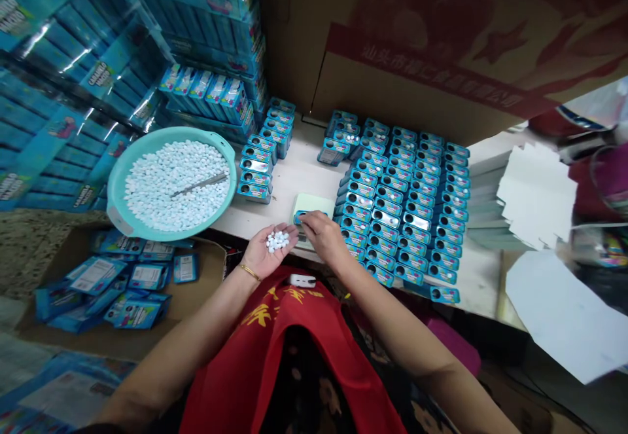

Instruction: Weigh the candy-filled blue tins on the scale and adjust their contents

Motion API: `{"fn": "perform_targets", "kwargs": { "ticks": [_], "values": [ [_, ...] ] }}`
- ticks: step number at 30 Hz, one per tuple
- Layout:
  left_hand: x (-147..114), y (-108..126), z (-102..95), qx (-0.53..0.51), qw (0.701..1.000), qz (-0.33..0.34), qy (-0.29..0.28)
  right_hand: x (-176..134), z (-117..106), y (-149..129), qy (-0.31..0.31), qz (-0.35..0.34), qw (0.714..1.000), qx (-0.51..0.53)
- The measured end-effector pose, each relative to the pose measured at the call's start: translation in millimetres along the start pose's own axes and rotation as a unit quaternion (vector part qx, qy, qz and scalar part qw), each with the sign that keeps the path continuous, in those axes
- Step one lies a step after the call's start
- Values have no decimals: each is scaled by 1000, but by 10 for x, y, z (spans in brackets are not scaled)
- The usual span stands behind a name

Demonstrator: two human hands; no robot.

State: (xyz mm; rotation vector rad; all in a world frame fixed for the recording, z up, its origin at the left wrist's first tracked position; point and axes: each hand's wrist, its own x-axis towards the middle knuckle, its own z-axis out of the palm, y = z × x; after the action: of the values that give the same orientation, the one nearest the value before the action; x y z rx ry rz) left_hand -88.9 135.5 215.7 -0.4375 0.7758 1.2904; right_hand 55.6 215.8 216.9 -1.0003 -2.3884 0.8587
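Turquoise basin [116, 185] at left; white pellets [278, 242] near centre; blue tins [390, 193] with black spots, right of centre; red apron [235, 355], yellow characters, at bottom; brown carton [292, 61], red-printed, upper right

1. Bangle [250, 271]: thin, gold-coloured, shiny, a narrow band around the left wrist [244, 281].
2. Apron [223, 365]: bright red, smooth cloth, creased into soft folds.
3. Lettering [258, 317]: bold yellow characters across the apron's upper part, partly lost in the folds.
4. White piece [301, 281]: small, rounded block with a dark mark at one end, against the apron's top.
5. Garment [290, 385]: black, patterned with pale, brownish blotches, showing beside the red cloth.
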Motion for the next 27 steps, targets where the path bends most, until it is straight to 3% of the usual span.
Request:
{"fn": "perform_targets", "kwargs": {
  "ticks": [3, 6, 10, 15, 20, 27],
  "values": [
    [-36, 56, -57, 3, 1000, 3, 7, -6, -64, 46, -12, 13, 999, -45],
    [-103, 53, -156, 2, 1000, -5, 5, -122, -45, -119, -17, -11, 998, -58],
    [-197, -49, -300, 8, 999, -38, 37, -319, 119, -476, -147, -121, 975, -113],
    [-280, -125, -470, 9, 995, -61, 73, -388, 285, -631, -241, -163, 942, -169],
    [-317, -112, -545, 11, 995, -88, 48, -385, 354, -602, -252, -238, 926, -150],
    [-340, -110, -514, 15, 995, -88, 49, -401, 366, -585, -246, -235, 931, -132]
  ]
}}
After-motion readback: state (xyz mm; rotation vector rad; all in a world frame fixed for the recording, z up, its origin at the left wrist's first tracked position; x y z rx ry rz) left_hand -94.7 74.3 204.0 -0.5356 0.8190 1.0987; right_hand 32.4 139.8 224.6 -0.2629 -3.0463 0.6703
